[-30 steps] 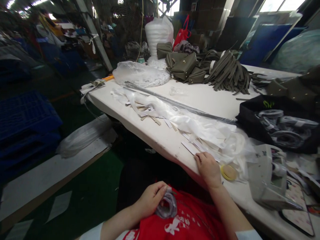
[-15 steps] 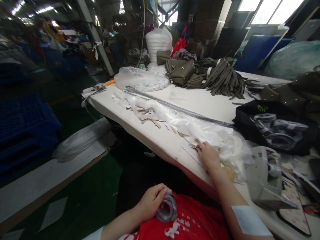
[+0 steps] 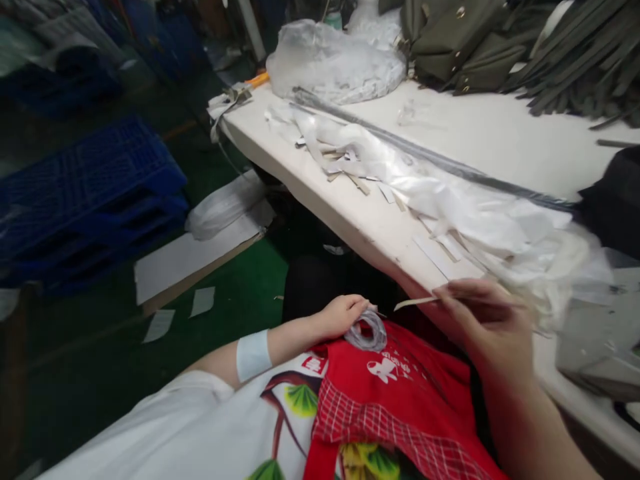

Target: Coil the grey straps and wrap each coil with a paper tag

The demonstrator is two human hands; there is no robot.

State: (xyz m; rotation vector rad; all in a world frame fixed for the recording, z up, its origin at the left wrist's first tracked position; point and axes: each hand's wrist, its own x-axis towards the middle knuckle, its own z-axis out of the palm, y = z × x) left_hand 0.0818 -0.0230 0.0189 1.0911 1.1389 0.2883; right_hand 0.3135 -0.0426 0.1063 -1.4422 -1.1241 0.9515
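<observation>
My left hand [image 3: 343, 315] is closed on the edge of a grey coiled strap [image 3: 376, 340] that looks wrapped in clear plastic, held just above the red apron [image 3: 425, 380]. Between the fingers of my right hand [image 3: 493, 327] is a thin beige strip [image 3: 415, 303], its free end pointing left toward the coil. The two hands are apart, with the strip's tip a short way from the coil. Beyond my right hand, cut paper strips [image 3: 357, 183] and crumpled white plastic film [image 3: 450, 200] lie along the near edge of the table [image 3: 530, 143].
A long dark plastic-wrapped bar [image 3: 450, 163] lies across the table. Behind it are a clear plastic bag [image 3: 335, 63], olive bags [image 3: 457, 47] and a bundle of olive straps [image 3: 595, 60]. Blue pallets [image 3: 95, 193] and a white board [image 3: 200, 250] are on the floor at left.
My right hand has left the table and come toward my lap with the beige strip. My left hand still holds the coil. The view has tilted down and to the left.
</observation>
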